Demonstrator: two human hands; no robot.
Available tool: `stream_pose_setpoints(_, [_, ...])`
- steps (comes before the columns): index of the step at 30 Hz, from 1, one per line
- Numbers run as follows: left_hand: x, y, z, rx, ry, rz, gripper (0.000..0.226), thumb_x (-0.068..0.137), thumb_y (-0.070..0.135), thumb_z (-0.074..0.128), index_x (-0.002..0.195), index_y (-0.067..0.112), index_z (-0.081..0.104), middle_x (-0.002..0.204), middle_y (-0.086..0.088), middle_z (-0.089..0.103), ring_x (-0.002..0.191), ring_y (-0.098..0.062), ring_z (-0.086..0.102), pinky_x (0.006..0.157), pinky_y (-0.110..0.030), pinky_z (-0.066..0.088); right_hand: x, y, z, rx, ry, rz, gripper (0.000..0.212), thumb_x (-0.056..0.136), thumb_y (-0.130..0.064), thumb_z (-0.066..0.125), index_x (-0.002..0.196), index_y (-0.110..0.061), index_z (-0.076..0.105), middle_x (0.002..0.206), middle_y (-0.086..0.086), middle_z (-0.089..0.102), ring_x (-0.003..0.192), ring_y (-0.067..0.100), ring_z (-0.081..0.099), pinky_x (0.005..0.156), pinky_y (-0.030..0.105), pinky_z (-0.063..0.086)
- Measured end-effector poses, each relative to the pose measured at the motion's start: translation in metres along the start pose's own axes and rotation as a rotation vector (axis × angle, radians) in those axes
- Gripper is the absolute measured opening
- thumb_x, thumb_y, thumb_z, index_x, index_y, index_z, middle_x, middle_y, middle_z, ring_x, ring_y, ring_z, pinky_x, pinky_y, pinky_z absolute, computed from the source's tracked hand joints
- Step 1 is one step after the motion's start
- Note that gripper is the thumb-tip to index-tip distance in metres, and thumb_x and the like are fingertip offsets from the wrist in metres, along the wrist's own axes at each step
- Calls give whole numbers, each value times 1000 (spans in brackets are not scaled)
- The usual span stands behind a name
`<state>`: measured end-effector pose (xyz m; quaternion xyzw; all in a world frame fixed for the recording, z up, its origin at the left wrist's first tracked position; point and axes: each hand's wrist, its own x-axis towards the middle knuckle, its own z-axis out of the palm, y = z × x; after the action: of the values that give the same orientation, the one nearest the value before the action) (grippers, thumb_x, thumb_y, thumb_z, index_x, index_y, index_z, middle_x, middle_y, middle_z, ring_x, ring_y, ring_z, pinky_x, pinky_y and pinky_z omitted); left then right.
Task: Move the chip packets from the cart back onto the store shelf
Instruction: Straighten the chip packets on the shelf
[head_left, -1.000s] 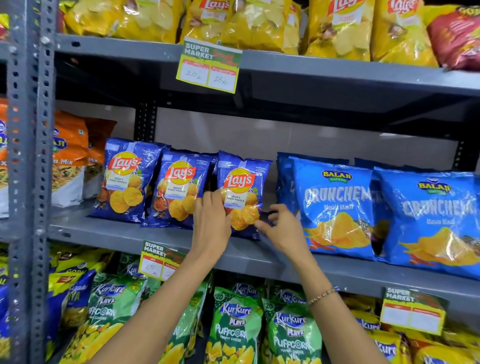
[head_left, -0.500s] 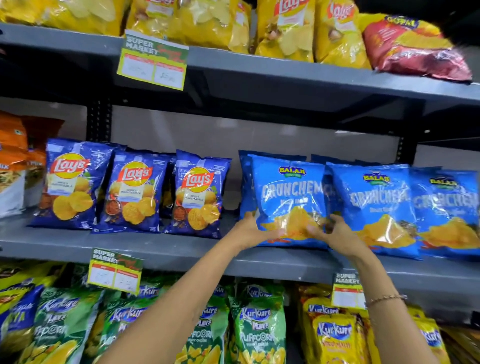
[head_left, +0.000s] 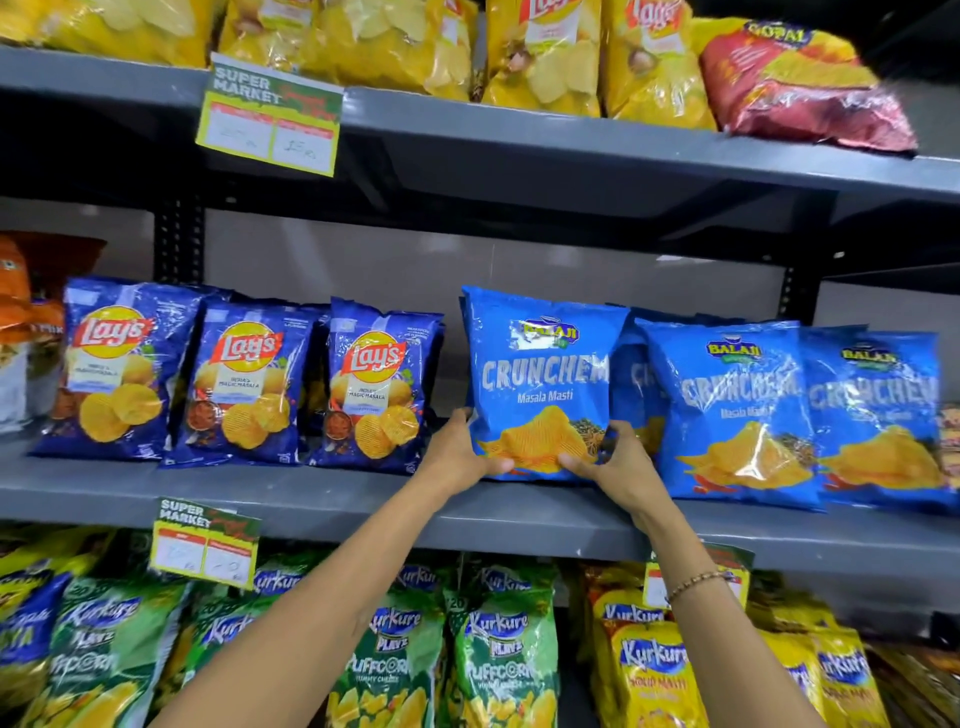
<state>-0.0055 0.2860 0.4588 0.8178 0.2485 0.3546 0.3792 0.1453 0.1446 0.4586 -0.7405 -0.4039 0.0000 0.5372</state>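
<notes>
A light blue Crunchem chip packet (head_left: 540, 374) stands upright on the grey middle shelf (head_left: 311, 499). My left hand (head_left: 460, 452) grips its lower left corner and my right hand (head_left: 613, 465) grips its lower right corner. Two more Crunchem packets (head_left: 727, 405) stand to its right, partly behind it. Three dark blue Lay's packets (head_left: 244, 384) stand in a row to its left. The cart is not in view.
The top shelf (head_left: 519, 130) carries yellow Lay's bags and a red bag (head_left: 800, 83). Green and yellow Kurkure packets (head_left: 493, 654) fill the lower shelf. Price tags (head_left: 270, 119) hang from the shelf edges. Orange packets (head_left: 21, 312) sit at the far left.
Both hands left the rightmost Lay's packet and moved right to the leftmost Crunchem packet. They now hold its lower corners and it stands more upright. The view shifted right.
</notes>
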Motion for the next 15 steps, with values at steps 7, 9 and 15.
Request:
stream_pose_setpoints(7, [5,4,-4,117,-52,-18,84,77,32,75,142,9,26,143,-8,47,128,-27,47,100,-36,43,-2,-12,-8,-59,-38,-2,86,72,-36,77,138,-6,29,142,13,45,127,28,46,102,38,39])
stream_pose_setpoints(9, [-1,13,22,241,-42,5,72,78,33,74,132,5,35,136,-13,50,121,-30,51,91,-37,44,-4,9,-26,-66,-20,29,85,72,-36,77,137,-7,31,141,11,47,127,27,46,102,37,39])
stream_pose_setpoints(15, [-30,43,52,232,448,351,28,84,25,67,97,12,47,91,3,48,82,-16,53,66,-27,37,-11,14,-66,-109,173,-106,62,79,-32,72,131,-12,44,127,10,58,115,26,55,95,39,46])
